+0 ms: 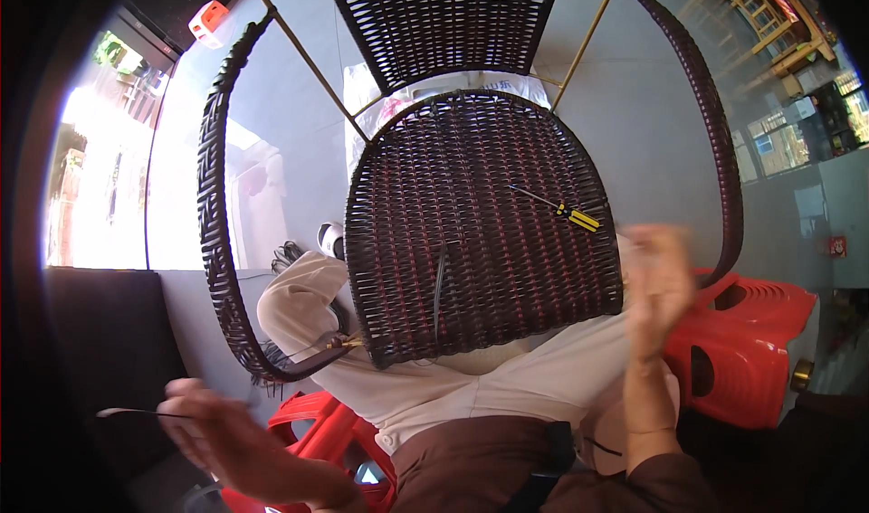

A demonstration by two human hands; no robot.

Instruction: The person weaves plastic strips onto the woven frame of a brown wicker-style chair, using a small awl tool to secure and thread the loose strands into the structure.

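Observation:
A woven wicker chair with a dark brown and reddish seat rests between my knees, its backrest pointing away from me. Across the seat's right part lies a yellow and black screwdriver. A loose dark strip lies on the weave near the front. At the lower left, away from the chair, my left hand is closed on a thin dark strip, whose end sticks out to the left. Beside the seat's right edge is my right hand, smeared by motion, so its grip is unclear.
Curved woven armrests stand on the left and right. Red plastic stools are at my right and lower left. Dark strips lie on the floor by my left leg. A white bag lies beneath the chair.

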